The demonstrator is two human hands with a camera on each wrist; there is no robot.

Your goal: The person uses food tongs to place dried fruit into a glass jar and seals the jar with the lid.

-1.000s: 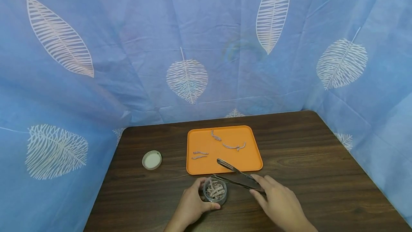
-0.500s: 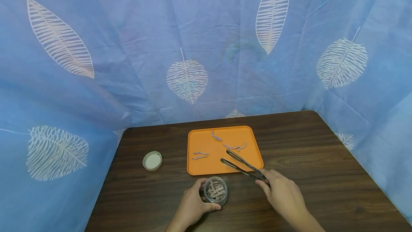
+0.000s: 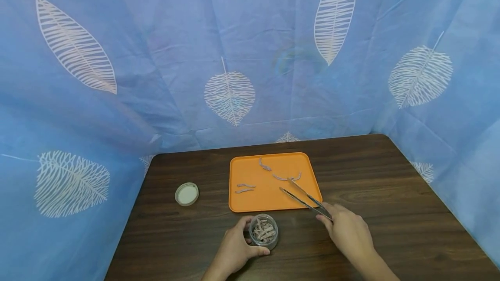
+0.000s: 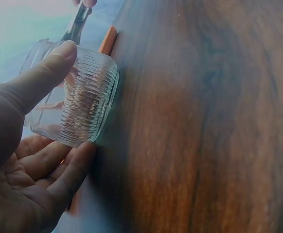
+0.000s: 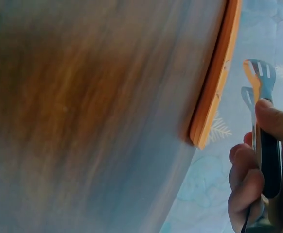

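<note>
Tongs (image 5: pixel 270 162) gripped in right hand (image 3: pixel 347 231), left hand (image 3: pixel 236 246) curled round jar (image 4: pixel 90 97)

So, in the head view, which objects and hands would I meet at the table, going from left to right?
Round lid, left hand, clear jar, tongs, right hand. The orange tray spans several of these, so I leave it out.

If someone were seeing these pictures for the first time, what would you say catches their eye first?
Probably the bright orange tray on the dark table, bearing a few thin strips. Nearer the person, the left hand holds a clear jar, while the right hand grips tongs extending over the tray.
</note>
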